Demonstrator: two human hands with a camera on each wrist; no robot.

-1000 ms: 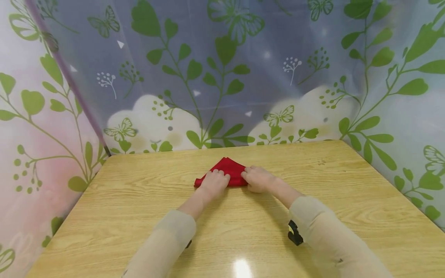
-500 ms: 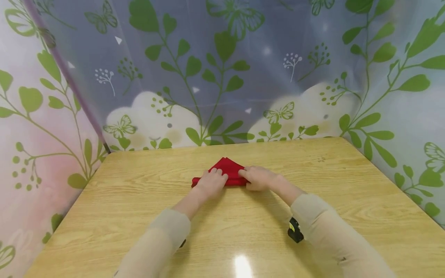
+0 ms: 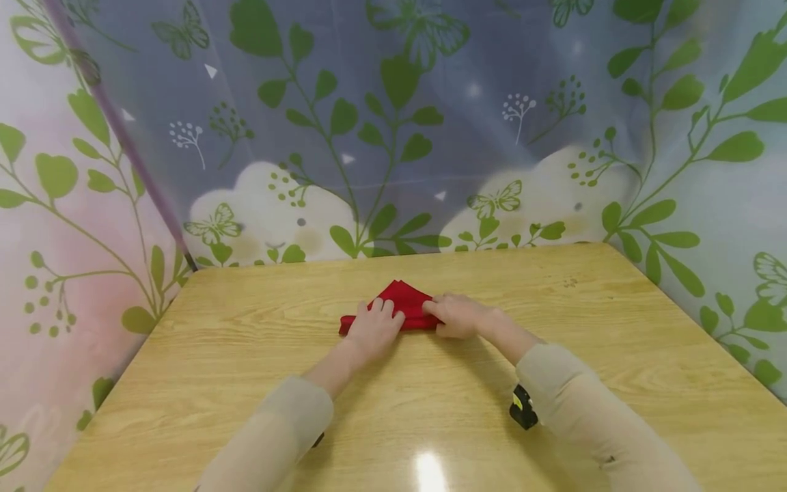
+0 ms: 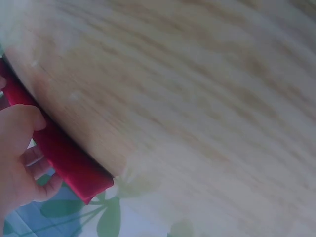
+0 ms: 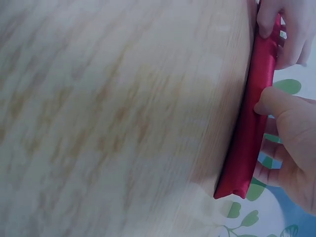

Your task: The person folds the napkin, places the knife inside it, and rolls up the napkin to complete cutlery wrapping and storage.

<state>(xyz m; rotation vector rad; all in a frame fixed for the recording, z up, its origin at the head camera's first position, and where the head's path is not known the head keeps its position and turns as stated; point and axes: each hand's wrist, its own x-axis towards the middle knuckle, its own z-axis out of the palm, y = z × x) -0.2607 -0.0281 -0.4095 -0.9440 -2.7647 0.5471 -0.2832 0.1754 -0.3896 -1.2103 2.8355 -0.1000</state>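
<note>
A red cloth [image 3: 404,295] lies in the middle of the table, a triangle pointing away from me with its near edge rolled into a thick band. My left hand [image 3: 374,329] grips this roll left of centre, fingers over the top. In the left wrist view its thumb presses the near side of the cloth [image 4: 69,158], whose end sticks out past the hand. The right hand [image 3: 462,317] holds the roll near its right end. Seen from the right wrist, the thumb [image 5: 270,101] lies on the satiny band, with the other fingers behind it.
The pale wood-grain table [image 3: 258,355] stretches around the cloth on all sides. Behind it hangs a printed curtain [image 3: 295,123] with leaves and butterflies, meeting the far table edge. A black wrist device [image 3: 522,408] hangs below the right sleeve.
The rolled band's left end has shifted slightly left, and the roll looks more distinct. My left hand has moved a little left, its fingers more spread. The right hand has barely moved.
</note>
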